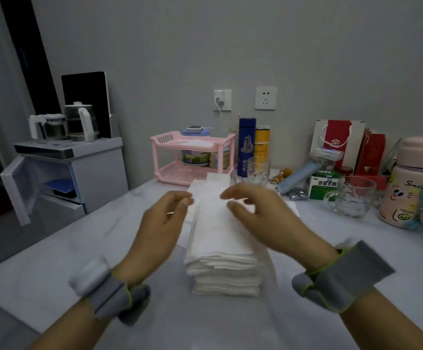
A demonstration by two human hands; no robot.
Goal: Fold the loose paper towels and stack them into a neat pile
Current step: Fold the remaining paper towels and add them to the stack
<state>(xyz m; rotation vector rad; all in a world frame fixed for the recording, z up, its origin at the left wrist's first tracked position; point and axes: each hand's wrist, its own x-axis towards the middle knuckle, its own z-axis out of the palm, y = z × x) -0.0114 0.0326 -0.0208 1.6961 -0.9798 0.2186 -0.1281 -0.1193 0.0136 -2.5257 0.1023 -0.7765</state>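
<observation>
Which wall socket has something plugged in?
The left socket, above the pink rack: a white charger and cable hang from it. The right socket is empty.

Pink rack (165, 141), blue flask (247, 145), green box (322, 188), glass mug (352, 200), kettle (80, 125).

L hand (163, 221) + R hand (261, 213) | over towel pile (224, 258) top | grip unclear

The paper towels (221, 263) in mid-frame are plain white on a pale grey tabletop (66, 248); the wristbands (341, 279) below are grey with lime-green trim. Behind them stand a pink slotted rack (192, 144), a dark blue flask (246, 145) and a yellow canister (262, 145), and at right a green-and-white box (322, 188).
</observation>
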